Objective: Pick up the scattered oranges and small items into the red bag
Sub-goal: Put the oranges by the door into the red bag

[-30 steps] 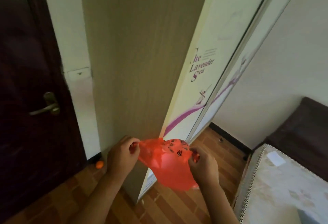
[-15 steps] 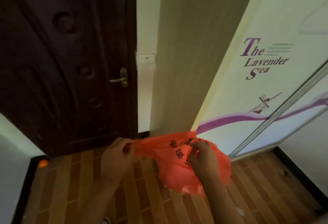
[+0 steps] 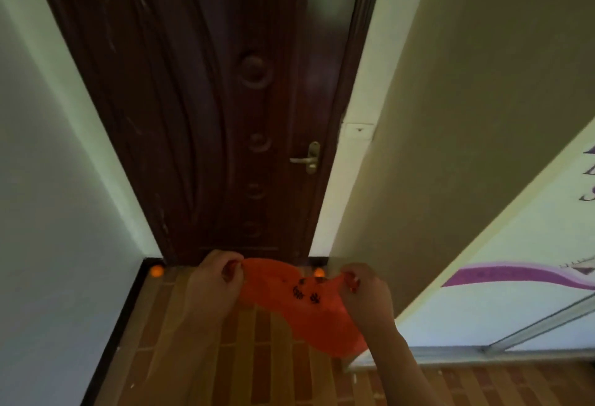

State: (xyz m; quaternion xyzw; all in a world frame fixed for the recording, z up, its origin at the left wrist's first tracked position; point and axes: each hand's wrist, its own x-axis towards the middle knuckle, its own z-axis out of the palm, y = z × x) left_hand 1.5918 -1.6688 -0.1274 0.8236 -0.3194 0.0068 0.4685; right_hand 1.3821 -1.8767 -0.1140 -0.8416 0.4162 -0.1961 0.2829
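Red bag [image 3: 309, 312], unreadable black print, both hands

2 oranges [image 3: 157, 271] [image 3: 319, 272], 1 red bag [image 3: 299, 302], 2 hands [image 3: 214, 280] [image 3: 367, 293], 1 door [image 3: 209, 100].

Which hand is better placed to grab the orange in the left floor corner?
Left. The left hand is nearer that orange; the right hand holds the red bag farther away.
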